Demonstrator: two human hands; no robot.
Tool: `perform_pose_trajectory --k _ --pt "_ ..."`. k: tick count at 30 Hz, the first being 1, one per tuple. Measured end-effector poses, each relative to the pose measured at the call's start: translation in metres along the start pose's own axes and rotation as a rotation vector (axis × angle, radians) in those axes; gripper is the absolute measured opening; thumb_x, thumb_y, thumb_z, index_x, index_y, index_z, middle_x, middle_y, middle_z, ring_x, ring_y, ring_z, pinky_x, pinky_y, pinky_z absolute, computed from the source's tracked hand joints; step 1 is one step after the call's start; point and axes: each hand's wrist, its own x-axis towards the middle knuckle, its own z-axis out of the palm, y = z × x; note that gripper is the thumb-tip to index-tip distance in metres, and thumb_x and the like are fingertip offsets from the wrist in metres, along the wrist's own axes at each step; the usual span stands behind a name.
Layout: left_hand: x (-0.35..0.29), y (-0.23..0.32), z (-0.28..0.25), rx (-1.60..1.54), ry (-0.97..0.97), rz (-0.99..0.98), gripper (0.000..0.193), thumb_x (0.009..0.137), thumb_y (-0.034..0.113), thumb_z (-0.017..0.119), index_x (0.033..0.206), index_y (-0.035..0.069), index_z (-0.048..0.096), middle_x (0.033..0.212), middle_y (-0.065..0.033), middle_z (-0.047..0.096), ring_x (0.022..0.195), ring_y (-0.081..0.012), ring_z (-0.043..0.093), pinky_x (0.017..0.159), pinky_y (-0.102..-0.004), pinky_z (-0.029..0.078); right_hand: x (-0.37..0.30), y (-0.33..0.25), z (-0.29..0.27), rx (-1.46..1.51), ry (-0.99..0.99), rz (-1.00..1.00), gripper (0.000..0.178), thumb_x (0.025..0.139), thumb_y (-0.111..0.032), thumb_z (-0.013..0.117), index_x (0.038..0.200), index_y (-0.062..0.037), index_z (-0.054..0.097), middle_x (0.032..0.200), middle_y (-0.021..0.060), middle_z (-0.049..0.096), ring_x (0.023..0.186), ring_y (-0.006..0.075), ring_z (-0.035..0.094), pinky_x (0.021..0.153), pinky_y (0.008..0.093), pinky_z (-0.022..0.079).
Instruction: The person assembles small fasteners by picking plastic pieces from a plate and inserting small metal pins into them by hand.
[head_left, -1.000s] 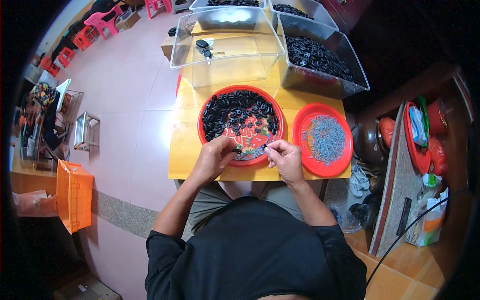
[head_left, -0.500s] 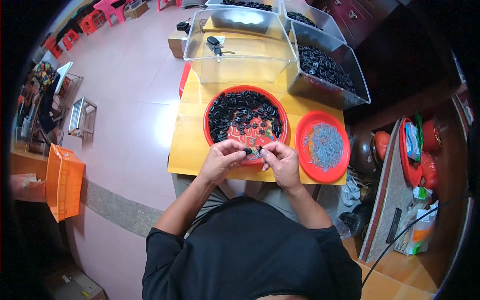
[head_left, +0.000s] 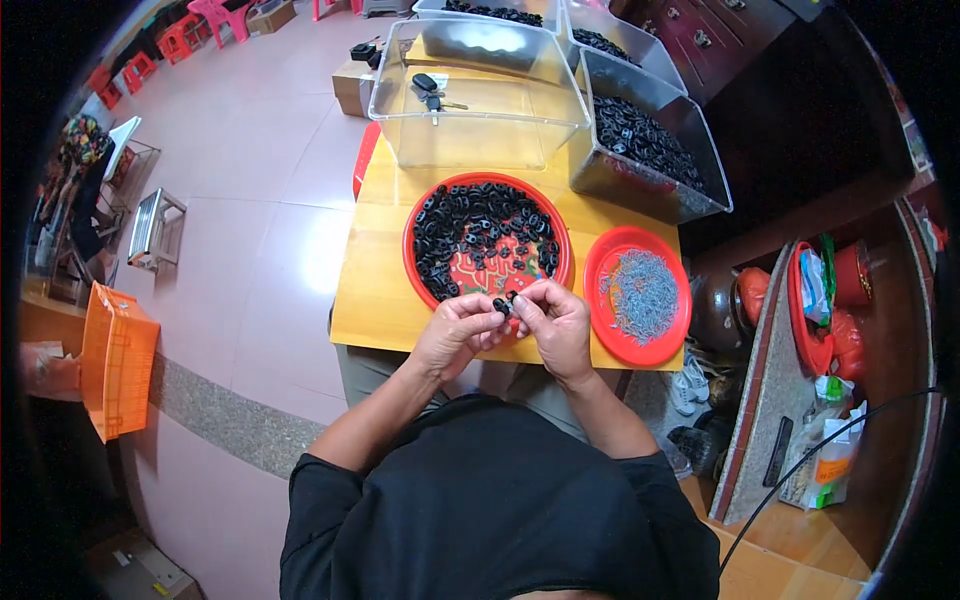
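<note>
The small black part (head_left: 503, 304) could slip from the fingertips and drop off the near edge of the worktop (head_left: 380, 300), since it is pinched over that edge; left hand (head_left: 458, 333) and right hand (head_left: 552, 322) meet, both clamped on it; it looks dark, tiny, ring-like, just near of the red tray (head_left: 487, 184) of similar pieces.

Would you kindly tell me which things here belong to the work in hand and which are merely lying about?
In use:
- small black plastic part, held by left hand and right hand
- round red tray of black parts
- smaller red tray of grey metal pieces

Lying about:
- orange plastic crate
- keys
</note>
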Motion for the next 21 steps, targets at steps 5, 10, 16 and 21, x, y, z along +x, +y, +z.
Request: perform_pose_trajectory --k 5,10,16,21 --pt "-0.001 -0.005 -0.003 0.127 0.061 0.098 0.003 0.080 0.006 0.063 0.080 0.006 0.059 0.071 -0.0003 0.060 0.059 -0.0054 0.052 0.055 -0.0175 0.042 -0.001 -0.005 0.003 -0.191 0.024 -0.067 0.006 0.081 -0.002 0.059 0.076 -0.0003 0.057 0.066 0.0005 0.057 0.056 0.0048 0.051 0.050 0.0194 0.042" --pt "0.000 -0.009 -0.005 0.270 0.038 0.182 0.004 0.081 0.007 0.062 0.080 0.005 0.059 0.070 0.0010 0.058 0.059 -0.0034 0.049 0.054 -0.0167 0.039 0.001 -0.002 -0.001 -0.284 -0.035 -0.080 0.006 0.079 -0.003 0.060 0.074 0.0010 0.058 0.067 0.0018 0.057 0.060 0.0055 0.053 0.052 0.0204 0.042" --pt "-0.002 -0.005 -0.008 0.389 -0.055 0.214 0.016 0.089 0.016 0.052 0.084 0.003 0.060 0.073 -0.0005 0.059 0.063 -0.0042 0.050 0.058 -0.0184 0.040 0.007 -0.014 -0.004 -0.271 -0.162 0.008 0.007 0.081 -0.004 0.059 0.076 0.0006 0.059 0.068 0.0017 0.058 0.060 0.0055 0.053 0.052 0.0200 0.043" --pt "-0.002 -0.007 -0.011 0.363 -0.055 0.157 0.025 0.093 0.021 0.045 0.087 0.002 0.061 0.076 -0.0030 0.062 0.064 -0.0053 0.052 0.059 -0.0188 0.042 0.010 -0.012 -0.008 -0.259 -0.261 0.063 0.006 0.082 -0.004 0.058 0.080 0.0015 0.060 0.072 0.0028 0.060 0.062 0.0054 0.054 0.054 0.0200 0.044"
